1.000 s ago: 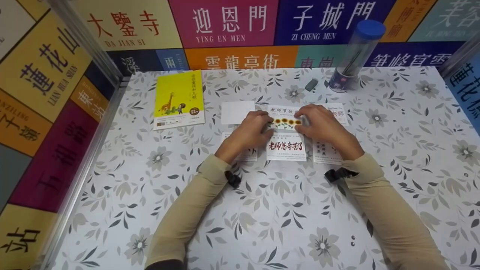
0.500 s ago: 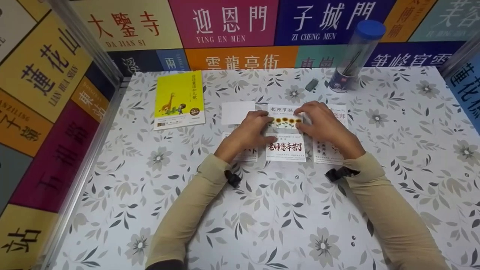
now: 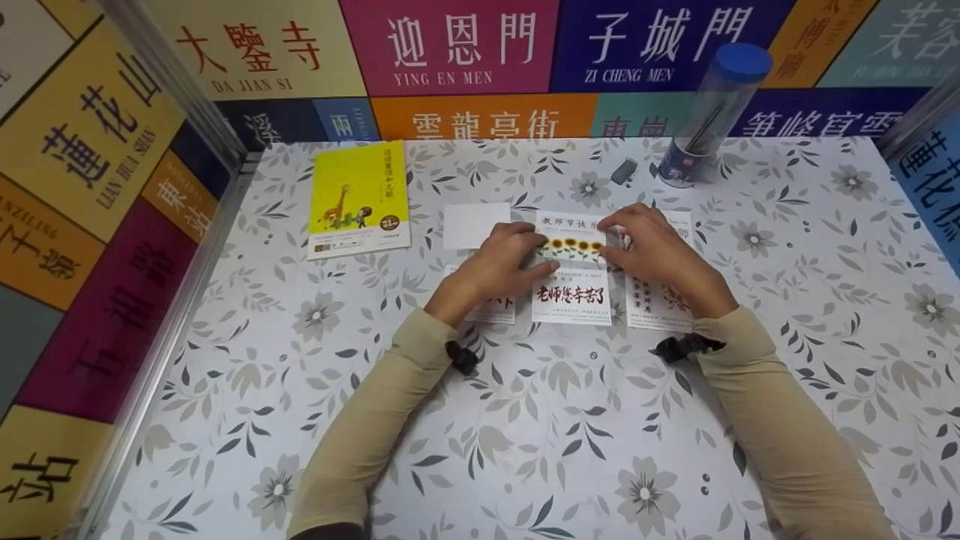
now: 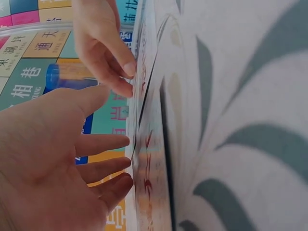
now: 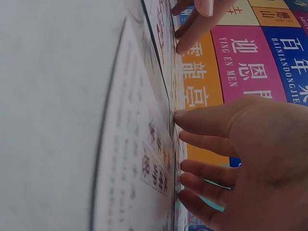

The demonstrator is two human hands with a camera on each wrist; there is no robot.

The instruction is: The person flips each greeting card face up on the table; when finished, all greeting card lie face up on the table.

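Observation:
In the head view, a card with sunflowers (image 3: 571,236) lies in the middle of the back row of cards. My left hand (image 3: 499,262) has its fingertips by that card's left edge, thumb spread towards the red-lettered card (image 3: 572,300) in front. At the right edge, my right hand (image 3: 656,244) touches the table or card with loosely bent fingers. Both wrist views show fairly straight, spread fingers reaching the surface, with nothing gripped. A blank white card (image 3: 469,225) lies behind my left hand. Partly hidden under the hands are a front-left card (image 3: 496,311), a front-right card (image 3: 656,315) and a back-right card (image 3: 681,225).
A yellow book (image 3: 358,195) lies at the back left of the flowered table (image 3: 540,450). At the back right stand a clear tube with a blue lid (image 3: 709,120), pens inside, and a small grey-green eraser-like block (image 3: 623,172). Lettered panels (image 3: 457,45) wall the back and sides.
My right hand has shifted slightly right, uncovering more of the front-right card. My left thumb has spread slightly away from its fingers. The cards have barely moved.

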